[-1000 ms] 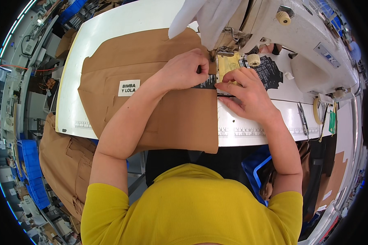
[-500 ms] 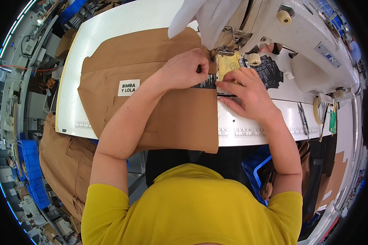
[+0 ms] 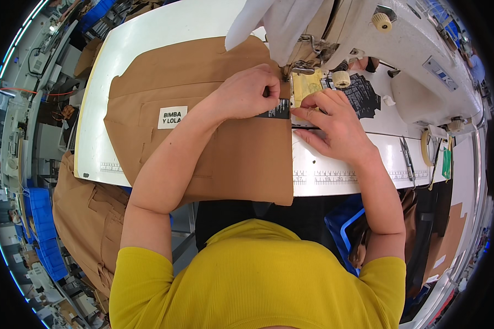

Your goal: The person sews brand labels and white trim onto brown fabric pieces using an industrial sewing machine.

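Note:
A brown fabric piece (image 3: 241,159) with a white printed label (image 3: 172,117) lies spread on the sewing table. My left hand (image 3: 247,90), fingers curled closed, rests on the fabric just left of the presser foot (image 3: 302,70); what its fingertips grip is hidden. Beside it, a black printed label (image 3: 277,109) lies on the fabric. My right hand (image 3: 329,123) is open, fingers bent and apart, with fingertips at the right edge of the black label and fabric and the thumb lower down. Yellow material (image 3: 306,82) shows beyond that hand.
The white sewing machine (image 3: 406,44) fills the upper right, beside a pile of black labels (image 3: 362,98). Tweezers (image 3: 406,159) and a tape roll (image 3: 425,151) lie at the right. White cloth hangs overhead (image 3: 258,22). Brown fabric (image 3: 88,214) and blue bins (image 3: 44,230) are at left.

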A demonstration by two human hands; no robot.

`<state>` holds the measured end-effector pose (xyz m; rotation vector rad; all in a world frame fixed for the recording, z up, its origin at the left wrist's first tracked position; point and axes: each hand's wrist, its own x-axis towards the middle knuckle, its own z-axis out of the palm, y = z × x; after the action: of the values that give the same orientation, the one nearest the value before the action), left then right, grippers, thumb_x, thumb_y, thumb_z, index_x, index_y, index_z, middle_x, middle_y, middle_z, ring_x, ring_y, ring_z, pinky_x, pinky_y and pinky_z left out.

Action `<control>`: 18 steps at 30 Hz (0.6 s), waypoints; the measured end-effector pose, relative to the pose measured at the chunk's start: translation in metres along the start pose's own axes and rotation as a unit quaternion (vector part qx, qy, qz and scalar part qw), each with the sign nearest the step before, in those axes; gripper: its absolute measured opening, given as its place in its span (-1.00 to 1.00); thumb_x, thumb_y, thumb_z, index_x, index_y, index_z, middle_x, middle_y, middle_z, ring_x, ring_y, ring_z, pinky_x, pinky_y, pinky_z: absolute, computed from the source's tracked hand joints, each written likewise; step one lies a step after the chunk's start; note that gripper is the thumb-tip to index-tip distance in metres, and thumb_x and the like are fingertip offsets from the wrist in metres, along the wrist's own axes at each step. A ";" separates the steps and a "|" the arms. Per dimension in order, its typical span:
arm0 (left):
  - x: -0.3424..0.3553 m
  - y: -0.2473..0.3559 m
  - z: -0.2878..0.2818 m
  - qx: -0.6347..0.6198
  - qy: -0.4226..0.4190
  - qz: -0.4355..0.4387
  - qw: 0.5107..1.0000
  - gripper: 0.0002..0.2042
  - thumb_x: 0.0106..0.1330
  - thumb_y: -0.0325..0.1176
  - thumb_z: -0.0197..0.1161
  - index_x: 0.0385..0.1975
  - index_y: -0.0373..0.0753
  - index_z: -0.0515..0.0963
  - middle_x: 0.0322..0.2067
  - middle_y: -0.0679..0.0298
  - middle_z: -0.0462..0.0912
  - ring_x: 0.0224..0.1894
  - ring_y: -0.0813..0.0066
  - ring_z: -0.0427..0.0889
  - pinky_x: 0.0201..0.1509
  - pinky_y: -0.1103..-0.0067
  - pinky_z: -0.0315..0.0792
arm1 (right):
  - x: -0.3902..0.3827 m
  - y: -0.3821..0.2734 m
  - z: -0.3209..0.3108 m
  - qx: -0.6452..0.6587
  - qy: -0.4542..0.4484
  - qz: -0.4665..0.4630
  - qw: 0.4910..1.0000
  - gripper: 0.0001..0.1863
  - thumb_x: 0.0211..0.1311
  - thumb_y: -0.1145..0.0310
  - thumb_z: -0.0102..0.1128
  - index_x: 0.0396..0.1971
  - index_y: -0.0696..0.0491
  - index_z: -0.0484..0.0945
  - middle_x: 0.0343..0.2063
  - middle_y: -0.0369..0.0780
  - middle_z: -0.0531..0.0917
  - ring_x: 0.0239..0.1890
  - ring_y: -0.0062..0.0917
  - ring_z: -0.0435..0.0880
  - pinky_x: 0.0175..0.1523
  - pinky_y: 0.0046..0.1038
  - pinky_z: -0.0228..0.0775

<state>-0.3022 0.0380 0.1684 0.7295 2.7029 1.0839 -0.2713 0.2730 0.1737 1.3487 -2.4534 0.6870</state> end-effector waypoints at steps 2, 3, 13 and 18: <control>0.000 0.000 0.001 0.006 0.001 -0.001 1.000 -0.87 0.09 -0.37 0.25 -0.55 -0.29 0.52 -0.40 0.31 0.43 -0.52 0.48 0.39 -0.40 0.52 0.30 | 0.000 0.000 0.001 0.001 0.001 0.000 1.000 -0.69 -0.08 0.32 0.39 -0.25 0.04 0.66 -0.29 -0.26 0.55 -0.17 -0.39 0.51 -0.01 -0.37 0.30; 0.001 -0.001 0.001 0.006 0.000 -0.001 1.000 -0.87 0.09 -0.37 0.25 -0.55 -0.29 0.52 -0.40 0.31 0.43 -0.52 0.48 0.39 -0.40 0.52 0.30 | 0.000 0.001 0.001 0.003 0.000 -0.003 1.000 -0.69 -0.08 0.32 0.39 -0.25 0.05 0.66 -0.30 -0.26 0.55 -0.17 -0.39 0.51 -0.01 -0.37 0.30; 0.000 0.001 0.000 0.009 0.004 -0.001 1.000 -0.88 0.09 -0.37 0.25 -0.55 -0.28 0.53 -0.40 0.31 0.44 -0.51 0.48 0.39 -0.40 0.53 0.31 | 0.000 -0.001 0.004 0.008 -0.011 -0.012 1.000 -0.65 -0.10 0.33 0.38 -0.23 0.06 0.65 -0.29 -0.25 0.54 -0.17 -0.35 0.51 -0.01 -0.34 0.30; 0.000 0.001 0.000 0.010 0.002 0.001 1.000 -0.88 0.09 -0.38 0.25 -0.55 -0.29 0.52 -0.40 0.31 0.44 -0.49 0.49 0.40 -0.38 0.54 0.32 | 0.000 -0.004 0.004 0.005 -0.012 -0.006 1.000 -0.70 -0.05 0.32 0.36 -0.24 0.05 0.66 -0.27 -0.27 0.54 -0.15 -0.38 0.50 0.01 -0.34 0.30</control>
<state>-0.3014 0.0389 0.1693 0.7341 2.7206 1.0621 -0.2681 0.2695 0.1717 1.3821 -2.4621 0.6837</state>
